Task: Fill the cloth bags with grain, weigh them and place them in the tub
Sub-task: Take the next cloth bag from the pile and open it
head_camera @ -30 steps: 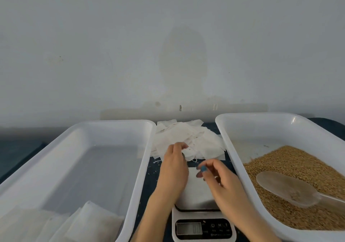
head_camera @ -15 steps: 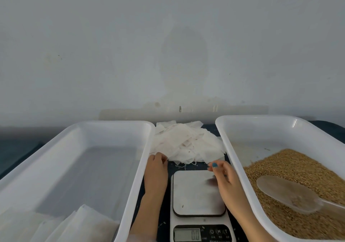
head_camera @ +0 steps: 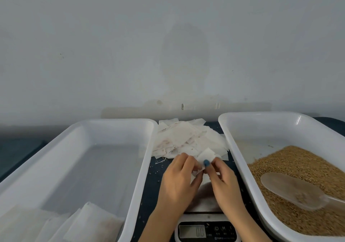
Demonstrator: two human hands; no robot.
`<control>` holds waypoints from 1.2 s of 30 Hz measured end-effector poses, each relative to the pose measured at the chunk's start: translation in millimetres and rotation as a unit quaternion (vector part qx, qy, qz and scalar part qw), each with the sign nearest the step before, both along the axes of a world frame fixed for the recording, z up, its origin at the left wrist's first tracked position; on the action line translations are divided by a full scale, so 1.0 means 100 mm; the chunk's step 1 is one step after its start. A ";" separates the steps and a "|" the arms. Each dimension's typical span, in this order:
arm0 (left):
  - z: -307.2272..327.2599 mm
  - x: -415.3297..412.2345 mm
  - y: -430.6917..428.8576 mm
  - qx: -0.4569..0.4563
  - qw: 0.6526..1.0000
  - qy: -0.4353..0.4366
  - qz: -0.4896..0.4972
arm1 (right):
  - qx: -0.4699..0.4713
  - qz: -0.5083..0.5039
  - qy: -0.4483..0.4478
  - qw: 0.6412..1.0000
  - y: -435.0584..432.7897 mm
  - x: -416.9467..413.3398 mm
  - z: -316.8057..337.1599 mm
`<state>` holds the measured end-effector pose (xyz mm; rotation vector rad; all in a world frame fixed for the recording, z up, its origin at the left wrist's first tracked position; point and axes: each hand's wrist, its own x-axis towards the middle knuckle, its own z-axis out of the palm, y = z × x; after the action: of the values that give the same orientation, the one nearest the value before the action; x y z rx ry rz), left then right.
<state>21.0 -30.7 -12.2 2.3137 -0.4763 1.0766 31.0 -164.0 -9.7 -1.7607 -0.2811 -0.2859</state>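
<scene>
My left hand (head_camera: 178, 182) and my right hand (head_camera: 222, 178) meet over the scale (head_camera: 205, 228), both pinching one small empty white cloth bag (head_camera: 205, 156). Behind them lies a loose pile of empty cloth bags (head_camera: 184, 139) on the dark table. The white tub (head_camera: 145, 159) on the left holds several filled bags (head_camera: 93, 223) at its near end. The right tub (head_camera: 235, 148) holds brown grain (head_camera: 298, 167) with a clear plastic scoop (head_camera: 291, 189) lying on it.
The scale's display shows at the bottom, its platform mostly covered by my hands. Stray grains dot the dark table strip (head_camera: 155, 176) between the tubs. A pale wall (head_camera: 168, 45) rises right behind the table.
My hands were apart at the sides of the scale half a second ago. They have come together above it and now hold one cloth bag taken from the pile.
</scene>
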 end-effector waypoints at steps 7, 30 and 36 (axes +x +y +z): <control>0.01 -0.09 0.03 -0.009 1.000 0.007 -0.018 | -0.008 -0.001 -0.007 1.000 -0.09 -0.01 0.08; 0.04 -0.14 -0.01 -0.197 0.973 0.110 -0.039 | -0.115 -0.029 -0.104 0.988 -0.06 -0.08 0.05; 0.09 -0.15 0.06 -0.252 0.964 0.056 0.060 | -0.167 -0.064 -0.138 0.974 -0.09 -0.10 -0.01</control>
<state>5.9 -25.1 -3.5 1.9489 -0.0080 0.9773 21.5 -172.5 -10.7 -2.0760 -0.4364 -0.6075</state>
